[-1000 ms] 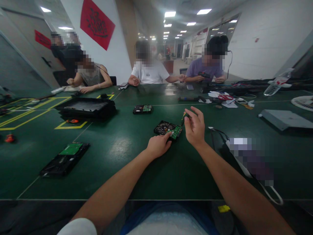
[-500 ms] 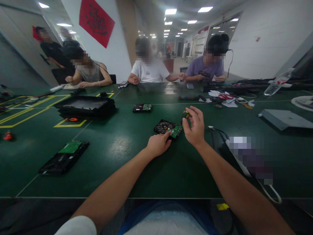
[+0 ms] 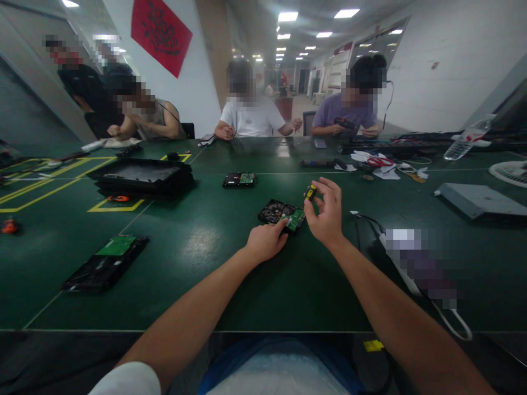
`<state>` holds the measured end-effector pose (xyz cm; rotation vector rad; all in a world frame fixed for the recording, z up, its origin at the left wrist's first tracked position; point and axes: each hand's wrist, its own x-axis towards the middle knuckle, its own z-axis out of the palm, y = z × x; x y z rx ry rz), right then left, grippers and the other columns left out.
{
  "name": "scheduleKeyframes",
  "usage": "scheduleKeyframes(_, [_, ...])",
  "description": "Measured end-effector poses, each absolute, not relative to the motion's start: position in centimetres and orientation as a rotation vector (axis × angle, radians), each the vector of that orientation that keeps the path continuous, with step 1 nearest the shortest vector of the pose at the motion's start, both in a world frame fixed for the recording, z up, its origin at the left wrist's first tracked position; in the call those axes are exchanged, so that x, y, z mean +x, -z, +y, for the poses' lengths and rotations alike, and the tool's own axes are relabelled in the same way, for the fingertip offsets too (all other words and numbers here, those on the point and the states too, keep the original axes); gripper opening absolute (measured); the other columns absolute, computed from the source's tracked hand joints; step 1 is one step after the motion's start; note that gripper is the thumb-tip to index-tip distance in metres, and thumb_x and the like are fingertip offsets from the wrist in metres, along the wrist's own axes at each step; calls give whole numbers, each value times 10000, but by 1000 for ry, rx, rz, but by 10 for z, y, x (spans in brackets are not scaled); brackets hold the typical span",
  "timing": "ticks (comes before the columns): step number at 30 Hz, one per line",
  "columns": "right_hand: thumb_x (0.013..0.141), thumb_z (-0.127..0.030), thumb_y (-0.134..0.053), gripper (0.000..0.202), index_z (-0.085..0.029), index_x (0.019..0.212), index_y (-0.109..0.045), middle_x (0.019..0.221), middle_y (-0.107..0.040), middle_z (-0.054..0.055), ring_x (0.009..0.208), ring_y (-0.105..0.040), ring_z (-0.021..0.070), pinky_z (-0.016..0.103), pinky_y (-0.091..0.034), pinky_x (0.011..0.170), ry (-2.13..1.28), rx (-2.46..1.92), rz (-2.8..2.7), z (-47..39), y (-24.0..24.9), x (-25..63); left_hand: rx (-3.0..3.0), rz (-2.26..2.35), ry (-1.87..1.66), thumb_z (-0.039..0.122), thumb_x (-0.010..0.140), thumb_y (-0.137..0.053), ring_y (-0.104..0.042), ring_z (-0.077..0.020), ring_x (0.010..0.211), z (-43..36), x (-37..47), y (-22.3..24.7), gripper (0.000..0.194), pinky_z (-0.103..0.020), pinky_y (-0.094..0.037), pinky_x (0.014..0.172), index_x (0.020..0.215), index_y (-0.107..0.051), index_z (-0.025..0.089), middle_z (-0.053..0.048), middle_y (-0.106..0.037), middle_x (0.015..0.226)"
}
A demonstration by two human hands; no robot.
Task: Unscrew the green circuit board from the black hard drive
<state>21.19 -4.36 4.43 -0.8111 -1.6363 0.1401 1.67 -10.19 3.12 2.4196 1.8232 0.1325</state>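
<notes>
A black hard drive (image 3: 273,209) with a green circuit board lies in front of me. My left hand (image 3: 267,241) holds its near edge, the index finger pressed on the board. Above the drive's right end, my right hand (image 3: 325,211) pinches a small screwdriver (image 3: 310,192) by its yellow and black handle. Its tip is too small to make out. A similar drive (image 3: 239,180) lies farther back, its green board partly showing. Nearer on the left is a larger-looking black drive (image 3: 107,262) with a green board.
Black trays (image 3: 142,176) are stacked at back left near an orange tool (image 3: 118,198). To the right, a power strip (image 3: 401,263) with a cable lies near a grey metal box (image 3: 481,200). Red scissors (image 3: 379,162) and a plastic bottle (image 3: 467,141) are farther back. People sit across the table.
The screwdriver's handle has turned in my right fingers, so more of its yellow side shows. My left hand stays on the drive. Across the table, a person at left raises a hand.
</notes>
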Motion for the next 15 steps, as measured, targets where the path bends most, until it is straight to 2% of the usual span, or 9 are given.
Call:
scheduleKeyframes(5, [920, -307, -707, 540, -338, 1429, -531, 1489, -416, 118, 1207, -617, 276, 495, -686, 914, -133, -826, -1635, -42, -44, 212, 2431, 1817, -154, 462, 1045, -455, -743, -315, 1078, -101, 16, -30, 572, -437, -565, 908, 1594, -394, 316, -91, -753, 1258])
scheduleKeyframes(9, [922, -307, -709, 508, -342, 1408, -566, 1493, -412, 109, 1320, -560, 311, 511, -673, 952, -114, -811, -1646, -41, -45, 212, 2441, 1808, -167, 464, 1045, -450, -748, -313, 1058, -101, 15, -29, 565, -431, -569, 898, 1587, -403, 313, -86, -763, 1225])
scheduleKeyframes(15, [957, -259, -630, 464, -303, 1413, -557, 1487, -419, 126, 1379, -518, 301, 487, -667, 975, -142, -804, -1621, -42, -44, 212, 2437, 1815, -168, 463, 1048, -451, -743, -307, 1071, -102, 16, -29, 567, -427, -566, 911, 1592, -400, 312, -92, -753, 1246])
